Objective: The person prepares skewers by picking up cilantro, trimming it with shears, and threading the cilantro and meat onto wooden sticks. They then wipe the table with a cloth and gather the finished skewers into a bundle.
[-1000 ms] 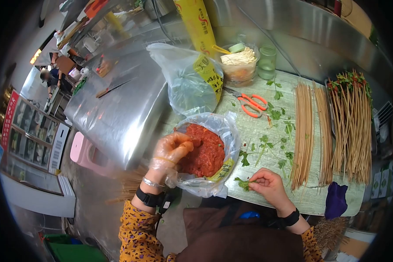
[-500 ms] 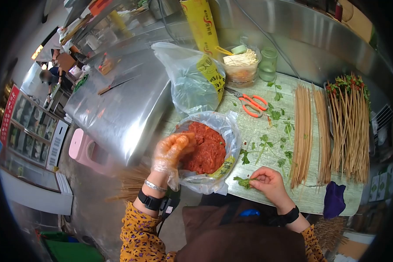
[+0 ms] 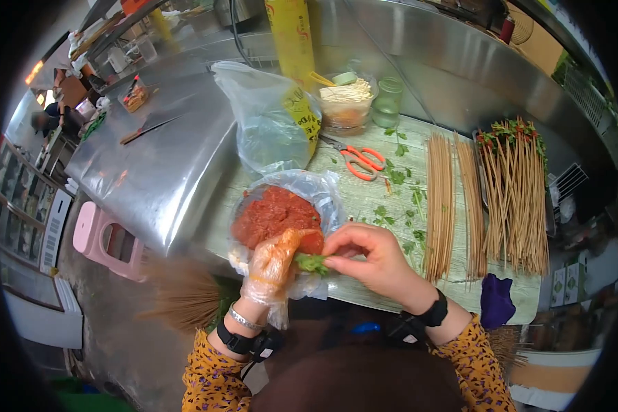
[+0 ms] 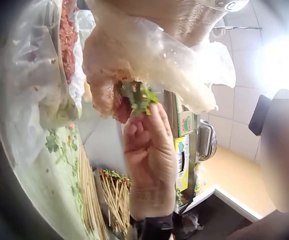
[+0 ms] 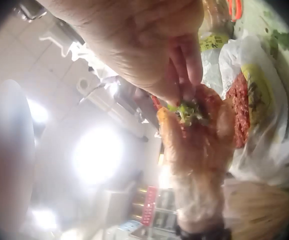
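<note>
Pinching herb sprig (image 3: 311,264) with right hand (image 3: 374,261) | holding left hand (image 3: 271,266) at sprig's 9 o'clock | cannot tell whether grasping

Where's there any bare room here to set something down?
Mostly on the steel counter, between the knife and the near edge. The green table has a smaller patch between the scissors, the meat bag and the scattered leaves. It's crowded at the right with skewers, and at the back with a tub and jar.
</note>
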A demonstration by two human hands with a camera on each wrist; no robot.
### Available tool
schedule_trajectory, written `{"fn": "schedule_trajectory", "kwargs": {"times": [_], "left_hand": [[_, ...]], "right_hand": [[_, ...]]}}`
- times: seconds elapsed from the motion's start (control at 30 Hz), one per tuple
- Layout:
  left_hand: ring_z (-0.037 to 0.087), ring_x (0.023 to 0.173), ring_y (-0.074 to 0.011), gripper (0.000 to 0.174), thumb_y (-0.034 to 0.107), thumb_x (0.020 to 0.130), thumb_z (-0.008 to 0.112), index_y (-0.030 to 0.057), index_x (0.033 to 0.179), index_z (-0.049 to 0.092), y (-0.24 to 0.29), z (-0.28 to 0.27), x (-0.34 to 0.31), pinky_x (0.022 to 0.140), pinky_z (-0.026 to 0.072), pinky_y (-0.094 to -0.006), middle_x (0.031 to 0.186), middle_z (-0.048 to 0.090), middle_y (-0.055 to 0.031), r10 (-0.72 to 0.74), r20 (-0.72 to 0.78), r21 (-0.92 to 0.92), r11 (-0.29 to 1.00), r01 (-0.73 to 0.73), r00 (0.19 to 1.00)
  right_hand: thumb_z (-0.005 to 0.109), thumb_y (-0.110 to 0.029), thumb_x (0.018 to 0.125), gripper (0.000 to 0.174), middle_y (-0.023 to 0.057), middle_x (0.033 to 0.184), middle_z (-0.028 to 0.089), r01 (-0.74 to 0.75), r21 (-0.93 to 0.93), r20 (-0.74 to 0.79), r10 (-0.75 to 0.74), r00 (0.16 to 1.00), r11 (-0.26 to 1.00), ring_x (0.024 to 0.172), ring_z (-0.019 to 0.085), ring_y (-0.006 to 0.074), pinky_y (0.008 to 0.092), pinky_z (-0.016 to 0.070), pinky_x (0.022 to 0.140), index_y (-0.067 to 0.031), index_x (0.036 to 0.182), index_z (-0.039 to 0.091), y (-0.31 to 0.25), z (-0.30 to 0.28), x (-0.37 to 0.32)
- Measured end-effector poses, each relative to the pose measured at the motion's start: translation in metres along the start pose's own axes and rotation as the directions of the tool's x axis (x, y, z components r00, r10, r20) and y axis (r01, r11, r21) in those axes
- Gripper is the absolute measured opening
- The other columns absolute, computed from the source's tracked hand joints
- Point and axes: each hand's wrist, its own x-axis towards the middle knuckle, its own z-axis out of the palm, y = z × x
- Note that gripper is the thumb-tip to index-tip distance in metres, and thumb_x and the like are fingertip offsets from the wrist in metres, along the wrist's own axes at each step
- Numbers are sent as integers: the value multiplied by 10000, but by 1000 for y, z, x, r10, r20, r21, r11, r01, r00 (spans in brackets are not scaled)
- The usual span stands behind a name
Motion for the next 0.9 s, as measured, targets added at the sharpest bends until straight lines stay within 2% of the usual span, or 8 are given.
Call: {"fn": "schedule_trajectory", "kwargs": {"times": [0.07,0.2,0.43,0.63,0.7,0.77,0.87,0.9], "left_hand": [[635,905,-166,316,200,940,586,-48,1134,593,13,21,-5,790,542,-299,1036,663,-78,-54,49,-210,976,63,997],[658,901,-206,313,78,899,616,-74,1169,573,11,20,-9,828,541,-328,1010,671,-135,-151,68,-105,982,158,986],[668,889,-197,300,28,874,620,-73,1154,588,-5,20,-1,821,535,-310,986,674,-130,6,51,6,1000,-7,999],[668,814,-187,297,28,860,626,-78,1135,595,-18,4,18,795,539,-305,924,671,-114,106,-69,41,994,-103,992],[668,794,-202,274,5,842,633,-94,1097,606,-19,6,22,751,551,-306,920,659,-126,131,-131,-5,991,-133,983],[665,793,-205,265,-5,840,634,-97,1086,609,-23,8,23,752,552,-309,927,652,-125,162,-134,-48,984,-170,978],[659,789,-203,260,-12,837,639,-97,1081,613,-24,10,24,756,553,-310,928,648,-121,197,-154,-44,977,-206,968],[658,789,-202,260,-8,838,642,-97,1081,613,-22,11,23,758,553,-312,935,648,-122,195,-162,-43,978,-204,967]], "right_hand": [[681,-14,798,99,64,858,608,107,-265,-16,-115,993,958,734,629,134,244,508,672,-7,884,635,5,1,6],[683,-13,780,95,72,857,607,117,-273,-42,-134,990,955,719,634,163,263,509,649,-9,864,638,9,3,4],[699,-52,789,108,52,894,608,123,-258,-136,-162,977,958,744,615,140,271,489,652,-41,887,656,30,3,0],[648,-59,832,117,87,825,663,-317,-274,-511,141,848,908,667,632,173,273,510,627,-27,943,664,47,-97,-17],[670,-126,820,185,153,826,686,-396,-646,-576,-76,814,652,713,667,242,327,526,644,-6,961,676,68,-155,-26],[699,-218,795,256,209,843,679,-591,-763,-607,23,794,263,754,675,293,381,532,684,24,876,696,82,-197,-36],[721,-282,767,310,182,756,680,-764,-640,-695,358,623,86,710,670,288,392,529,697,28,779,708,88,-214,-28],[708,-242,779,280,154,655,666,-766,-614,-656,416,630,191,607,659,259,365,530,615,15,670,695,89,-217,-26]]}}
